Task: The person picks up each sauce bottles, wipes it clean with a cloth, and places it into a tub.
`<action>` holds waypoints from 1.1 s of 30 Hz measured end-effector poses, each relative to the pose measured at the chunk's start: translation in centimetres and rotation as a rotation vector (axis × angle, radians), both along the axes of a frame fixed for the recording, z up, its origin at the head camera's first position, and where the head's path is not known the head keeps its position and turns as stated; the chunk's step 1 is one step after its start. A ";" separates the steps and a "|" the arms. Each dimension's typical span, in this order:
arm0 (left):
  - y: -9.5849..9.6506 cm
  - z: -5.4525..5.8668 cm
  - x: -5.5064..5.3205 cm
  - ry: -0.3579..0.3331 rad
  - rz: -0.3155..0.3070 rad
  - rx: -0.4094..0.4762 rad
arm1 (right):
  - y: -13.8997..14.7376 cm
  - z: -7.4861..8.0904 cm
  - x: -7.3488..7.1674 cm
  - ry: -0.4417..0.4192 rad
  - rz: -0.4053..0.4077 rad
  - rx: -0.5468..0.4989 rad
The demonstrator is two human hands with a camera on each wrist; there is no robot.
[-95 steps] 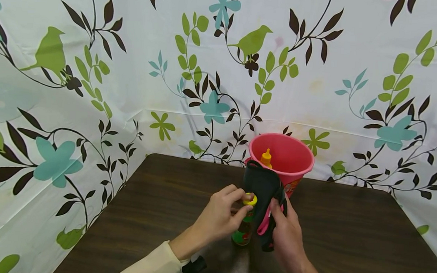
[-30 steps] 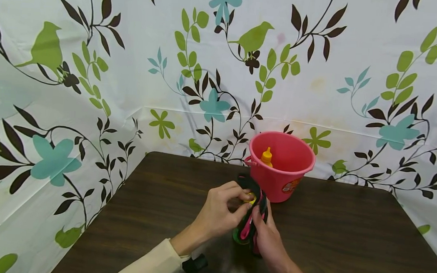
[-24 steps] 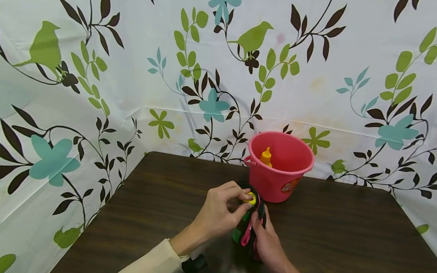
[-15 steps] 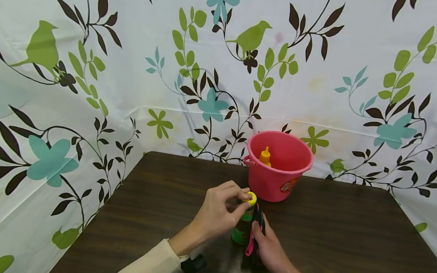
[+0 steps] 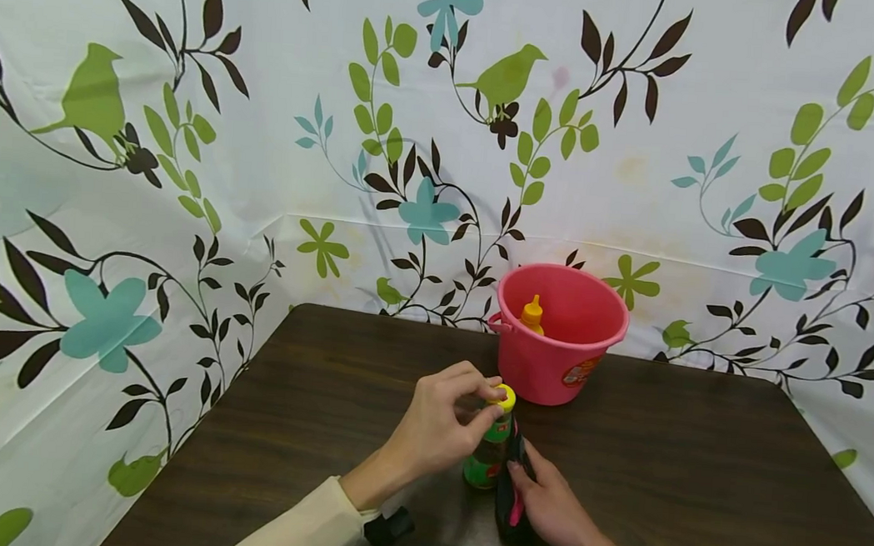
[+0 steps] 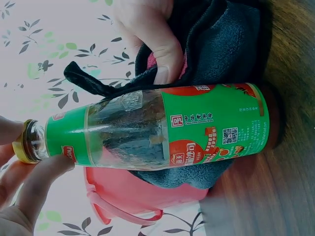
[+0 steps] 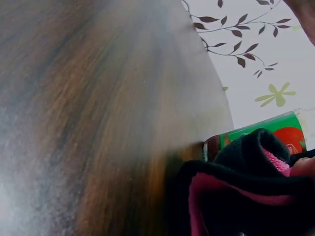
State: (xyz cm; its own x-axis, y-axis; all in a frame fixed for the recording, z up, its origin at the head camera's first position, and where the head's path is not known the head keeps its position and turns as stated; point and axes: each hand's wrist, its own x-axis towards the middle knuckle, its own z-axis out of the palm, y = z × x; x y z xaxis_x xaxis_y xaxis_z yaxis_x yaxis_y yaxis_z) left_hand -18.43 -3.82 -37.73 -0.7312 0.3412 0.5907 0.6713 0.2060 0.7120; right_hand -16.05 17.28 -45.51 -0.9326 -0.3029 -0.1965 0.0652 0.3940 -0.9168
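A glass sauce bottle (image 6: 216, 128) with green labels stands upright on the dark table. My left hand (image 5: 435, 423) pinches its yellow cap (image 5: 507, 399) at the top between thumb and fingers. On the bottle's right, my right hand (image 5: 556, 506) grips a folded dark cloth (image 5: 508, 511) with a pink underside. In the left wrist view, that cloth lies against the bottle's far side, the right thumb (image 6: 170, 61) on top of it. The cloth (image 7: 246, 196) covers part of the bottle in the right wrist view, where most of the right hand is out of sight.
A pink bucket (image 5: 544, 371) stands on the table just behind the bottle, with a yellow-capped squeeze bottle (image 5: 532, 314) inside. The brown wooden table (image 5: 696, 456) reaches back to a patterned curtain (image 5: 640, 152).
My right hand has moved the cloth down the bottle's right side, from up near the bucket to close to the table. My left hand keeps its place at the cap.
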 end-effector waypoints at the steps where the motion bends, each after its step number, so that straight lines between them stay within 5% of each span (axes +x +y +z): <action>1: 0.0 0.0 0.0 -0.002 -0.001 -0.004 | 0.0 0.1 0.0 -0.004 -0.009 -0.015; 13: 0.0 0.0 0.1 0.005 -0.003 -0.015 | -1.5 2.6 0.9 0.027 -0.221 -0.159; 23: -0.2 0.1 0.2 0.036 0.012 -0.032 | -2.0 6.5 1.7 0.081 -0.310 -0.290; 33: -0.1 0.2 0.1 0.041 -0.001 -0.052 | -1.3 8.4 2.2 0.136 -0.349 -0.398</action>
